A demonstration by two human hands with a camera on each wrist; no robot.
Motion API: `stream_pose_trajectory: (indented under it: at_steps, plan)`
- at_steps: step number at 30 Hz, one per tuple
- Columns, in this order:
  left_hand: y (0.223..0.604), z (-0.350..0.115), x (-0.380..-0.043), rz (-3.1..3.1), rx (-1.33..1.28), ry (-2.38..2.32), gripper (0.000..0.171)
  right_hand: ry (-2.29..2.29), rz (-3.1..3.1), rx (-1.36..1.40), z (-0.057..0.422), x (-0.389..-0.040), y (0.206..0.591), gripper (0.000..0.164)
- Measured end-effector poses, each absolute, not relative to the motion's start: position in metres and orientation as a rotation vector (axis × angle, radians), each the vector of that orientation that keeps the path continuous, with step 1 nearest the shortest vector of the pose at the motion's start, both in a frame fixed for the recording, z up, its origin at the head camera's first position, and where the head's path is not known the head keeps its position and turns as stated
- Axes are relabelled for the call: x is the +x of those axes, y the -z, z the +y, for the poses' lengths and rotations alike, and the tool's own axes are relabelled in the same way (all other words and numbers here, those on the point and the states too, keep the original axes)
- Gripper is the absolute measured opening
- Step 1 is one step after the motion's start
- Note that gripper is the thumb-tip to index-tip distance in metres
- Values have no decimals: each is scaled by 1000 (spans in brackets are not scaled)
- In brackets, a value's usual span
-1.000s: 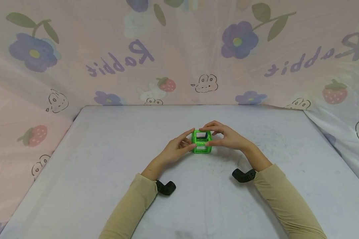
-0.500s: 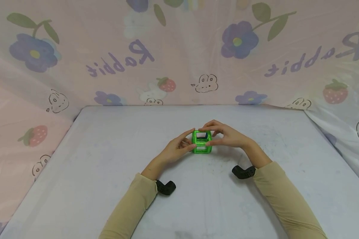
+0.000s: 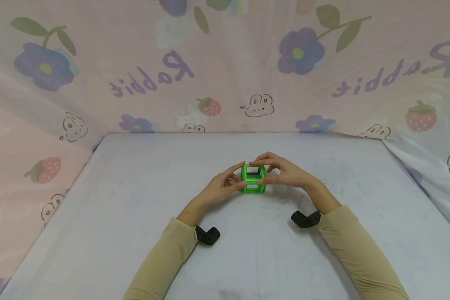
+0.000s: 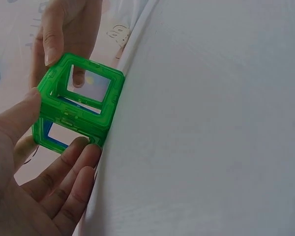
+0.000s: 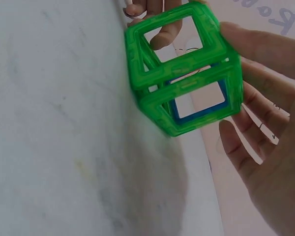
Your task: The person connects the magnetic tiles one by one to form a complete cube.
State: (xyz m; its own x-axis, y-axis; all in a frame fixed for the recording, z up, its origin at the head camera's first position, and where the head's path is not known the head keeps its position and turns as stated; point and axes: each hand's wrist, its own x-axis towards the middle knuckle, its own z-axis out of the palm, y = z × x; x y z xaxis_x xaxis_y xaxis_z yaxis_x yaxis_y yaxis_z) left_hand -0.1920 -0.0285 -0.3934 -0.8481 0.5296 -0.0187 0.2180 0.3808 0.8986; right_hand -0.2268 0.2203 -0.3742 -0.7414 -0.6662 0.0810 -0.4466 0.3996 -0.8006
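Observation:
A cube of green magnetic tiles (image 3: pixel 253 191) with open window frames stands on the table. One blue tile (image 5: pixel 202 113) forms its far side, seen through the windows in the right wrist view. My left hand (image 3: pixel 219 189) grips the cube from the left, thumb at the near top edge and index finger at the far top edge. From the right, my right hand (image 3: pixel 288 173) pinches it the same way between thumb and index finger. In the left wrist view, other left fingertips lie against the side of the green frame (image 4: pixel 81 117).
The white-covered table (image 3: pixel 153 175) meets a pink printed curtain (image 3: pixel 225 75) at the back, with more curtain on both sides. A black curved piece (image 3: pixel 208 236) sticks out at the left wrist, and another black piece (image 3: pixel 305 219) at the right.
Both hands keep hold of the cube in nearly the same place. The right wrist rises slightly, then sinks back a little.

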Motion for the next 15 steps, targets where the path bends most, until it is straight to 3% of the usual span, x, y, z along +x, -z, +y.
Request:
stream_pose_trajectory:
  at_steps: [15]
  plan:
    - [402, -39, -198, 2450, 601, -1486, 55, 1414, 2565, -802, 234, -221, 386, 37]
